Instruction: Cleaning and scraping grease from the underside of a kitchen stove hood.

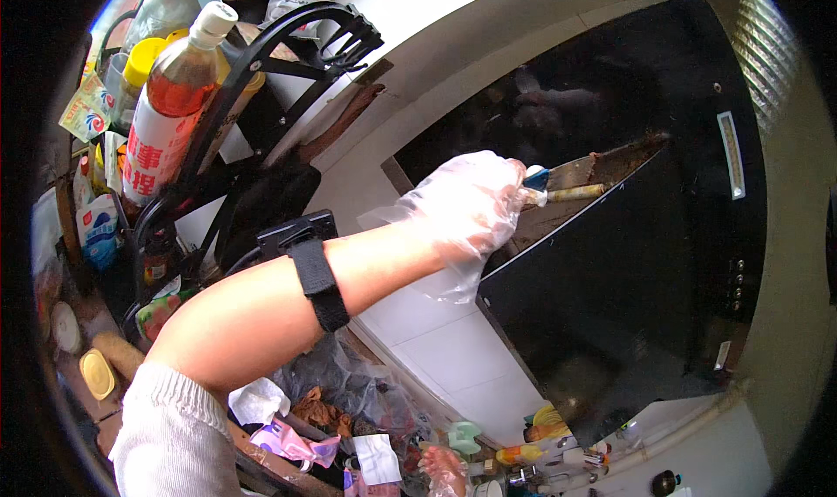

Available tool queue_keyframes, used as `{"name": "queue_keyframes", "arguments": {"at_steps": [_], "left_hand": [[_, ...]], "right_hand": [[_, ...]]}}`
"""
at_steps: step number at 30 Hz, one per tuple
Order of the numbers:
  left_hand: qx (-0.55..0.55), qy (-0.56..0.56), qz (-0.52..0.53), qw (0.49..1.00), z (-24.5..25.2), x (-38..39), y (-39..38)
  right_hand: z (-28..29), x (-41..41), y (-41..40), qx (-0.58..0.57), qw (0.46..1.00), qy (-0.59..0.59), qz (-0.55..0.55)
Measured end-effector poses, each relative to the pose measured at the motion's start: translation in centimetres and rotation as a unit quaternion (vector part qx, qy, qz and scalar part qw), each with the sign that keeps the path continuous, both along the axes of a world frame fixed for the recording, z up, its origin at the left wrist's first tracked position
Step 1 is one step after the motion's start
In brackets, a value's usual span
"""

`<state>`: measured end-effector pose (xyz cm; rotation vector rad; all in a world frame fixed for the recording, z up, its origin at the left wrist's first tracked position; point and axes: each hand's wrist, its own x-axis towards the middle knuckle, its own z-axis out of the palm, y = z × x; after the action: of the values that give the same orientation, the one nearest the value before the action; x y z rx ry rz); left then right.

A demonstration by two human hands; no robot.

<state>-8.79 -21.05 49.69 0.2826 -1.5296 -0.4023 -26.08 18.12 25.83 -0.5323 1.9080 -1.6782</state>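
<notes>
My left hand [480, 199], in a clear plastic glove, is raised in the middle of the view, its arm wearing a black strap [319, 284]. Its fingers are closed round a small blue-and-white object [537, 178], mostly hidden by the hand. A pale, stained rod [577, 193] extends from beside the fingers into the open, grimy gap of a black range hood [608, 288]; whether the hand holds the rod is unclear. My right hand [443, 467], also in clear plastic, is low at the bottom edge among cluttered items; its grip cannot be made out.
At the left, a black rack [252, 65] stands by a bottle of red liquid [167, 114] and yellow-lidded jars. Below my arm lie crumpled clear plastic [353, 373], a pink packet [294, 443] and white paper [377, 459]. Bottles and a light green object [464, 437] stand near the tiled wall.
</notes>
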Motion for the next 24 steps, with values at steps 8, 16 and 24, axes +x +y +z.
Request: {"name": "queue_keyframes", "arguments": {"at_steps": [8,16,24], "left_hand": [[-0.018,-0.067,-0.061,0.996,3.8,-0.5,-0.7],[0.007,-0.013,-0.132,0.991,4.4,-2.6,-1.1],[-0.004,0.028,-0.149,0.988,5.0,-2.8,-1.7]], "right_hand": [[1.1,6.0,-2.9,-0.028,0.999,0.014,-0.015],[2.1,9.8,-4.9,-0.063,0.997,0.036,-0.034],[2.6,12.5,-5.1,-0.083,0.994,0.061,-0.026]]}}
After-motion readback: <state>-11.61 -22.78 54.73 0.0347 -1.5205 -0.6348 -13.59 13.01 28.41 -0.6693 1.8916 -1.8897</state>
